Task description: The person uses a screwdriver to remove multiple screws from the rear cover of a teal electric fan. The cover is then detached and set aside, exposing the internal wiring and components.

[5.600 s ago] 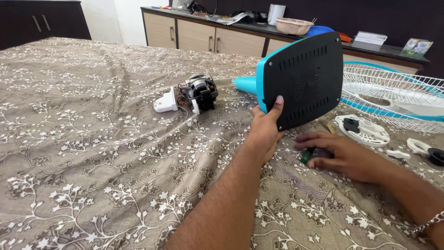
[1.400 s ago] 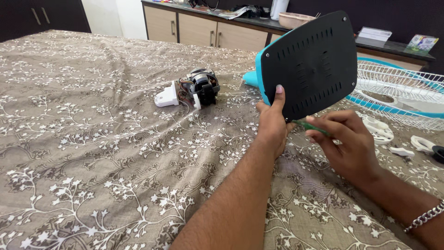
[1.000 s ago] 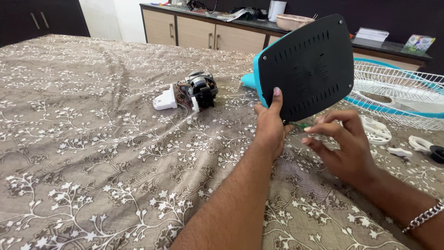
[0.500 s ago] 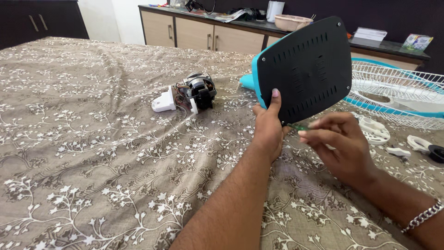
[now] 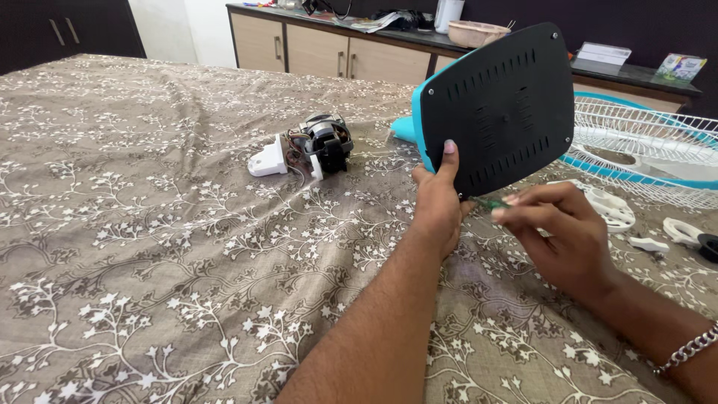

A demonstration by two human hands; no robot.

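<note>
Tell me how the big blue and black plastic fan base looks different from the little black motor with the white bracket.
The blue and black plastic fan base is wide, flat and smooth; the small black motor with its white bracket is lumpy, with loose wires showing. The base is held tilted up on edge by the left hand, while the motor lies untouched on the patterned bedsheet. The right hand holds a green-handled screwdriver at the base's lower corner; nothing is near the motor. Both have black parts.

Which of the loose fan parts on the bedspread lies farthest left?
The motor, black with exposed wires and a white bracket, lying left of the left hand.
</note>
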